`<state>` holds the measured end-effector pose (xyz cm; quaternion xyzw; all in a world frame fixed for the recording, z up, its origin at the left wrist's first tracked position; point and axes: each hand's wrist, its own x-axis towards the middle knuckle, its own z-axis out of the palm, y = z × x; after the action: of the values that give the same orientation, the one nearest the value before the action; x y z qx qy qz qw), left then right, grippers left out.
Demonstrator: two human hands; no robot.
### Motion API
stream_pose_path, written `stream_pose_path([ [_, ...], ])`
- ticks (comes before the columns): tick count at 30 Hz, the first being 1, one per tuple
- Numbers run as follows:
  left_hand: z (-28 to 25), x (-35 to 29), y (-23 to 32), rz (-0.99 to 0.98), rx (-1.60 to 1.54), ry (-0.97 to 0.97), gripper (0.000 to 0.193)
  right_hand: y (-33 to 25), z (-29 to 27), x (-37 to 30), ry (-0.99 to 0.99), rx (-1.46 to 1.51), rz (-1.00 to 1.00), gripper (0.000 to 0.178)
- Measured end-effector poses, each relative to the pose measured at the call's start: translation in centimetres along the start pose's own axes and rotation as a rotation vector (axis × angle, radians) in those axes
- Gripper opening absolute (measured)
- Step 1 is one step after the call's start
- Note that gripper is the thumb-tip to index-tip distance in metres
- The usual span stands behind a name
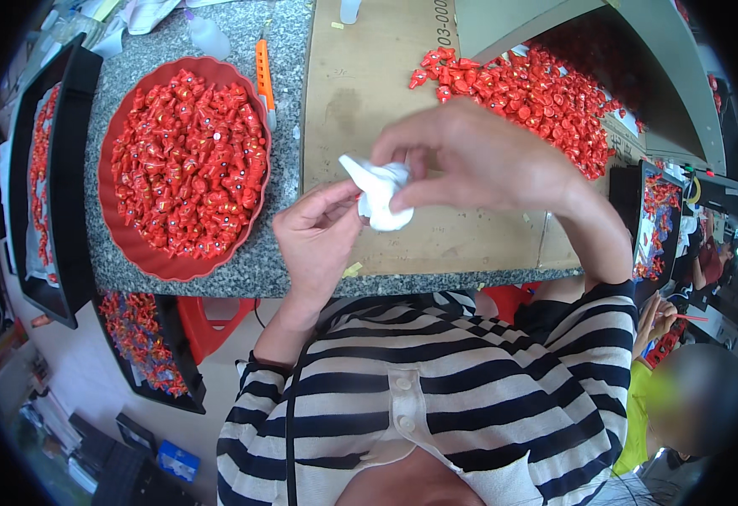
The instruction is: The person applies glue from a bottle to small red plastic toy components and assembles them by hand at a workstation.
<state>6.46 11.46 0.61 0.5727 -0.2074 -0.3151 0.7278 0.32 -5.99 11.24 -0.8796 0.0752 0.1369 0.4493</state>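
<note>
While both hands meet above the near edge of the brown cardboard sheet, they share a small crumpled white cloth. The left hand comes up from below with its fingers curled in, thumb and fingertips pinched on the lower left part of the cloth. The right hand reaches in from the right, palm down, fingers bent and closed over the cloth's right side, so that a twisted white tip sticks out to the upper left between the two hands. Whether anything sits inside the cloth cannot be told.

To the left, on the speckled grey stone counter, stands a round red bowl heaped with small red plastic parts. Just beyond its far right rim lies an orange utility knife. At the far right a loose pile of the same red parts spreads over the cardboard. A black tray with more red parts runs along the counter's left edge, well apart from the hands.
</note>
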Motion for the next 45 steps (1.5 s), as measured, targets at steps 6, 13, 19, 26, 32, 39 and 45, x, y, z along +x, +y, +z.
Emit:
stream_pose_path([
  [6, 0.4, -0.2, 0.2, 0.155, 0.146, -0.011, 0.018, 0.9, 1.9, 0.0, 0.066, 0.228, 0.115, 0.016],
  [13, 1.1, -0.2, 0.5, 0.152, 0.023, -0.064, 0.018, 2.1, 0.4, 1.3, 0.588, -0.280, -0.082, 0.016],
  [19, 1.0, -0.4, 0.2, 0.004, -0.084, -0.063, 0.022, 0.4, 0.1, -2.1, 0.679, -0.300, 0.026, 0.018],
  [26, 1.9, -0.6, 1.1, 0.046, 0.011, -0.166, 0.024, 0.5, 4.9, -6.2, 0.608, 0.110, 0.099, 0.013],
  [32, 2.7, -1.1, 1.0, 0.213, 0.218, -0.264, 0.024, 2.3, 7.7, -7.7, 0.700, 0.386, 0.116, 0.012],
  [39, 3.6, -1.3, 1.1, 0.321, 0.362, -0.373, 0.025, 4.0, 9.6, -9.1, 0.829, 0.447, 0.038, 0.011],
  [45, 4.1, -1.6, 0.8, 0.280, 0.365, -0.393, 0.025, 4.4, 10.5, -9.8, 0.853, 0.476, 0.054, 0.014],
])
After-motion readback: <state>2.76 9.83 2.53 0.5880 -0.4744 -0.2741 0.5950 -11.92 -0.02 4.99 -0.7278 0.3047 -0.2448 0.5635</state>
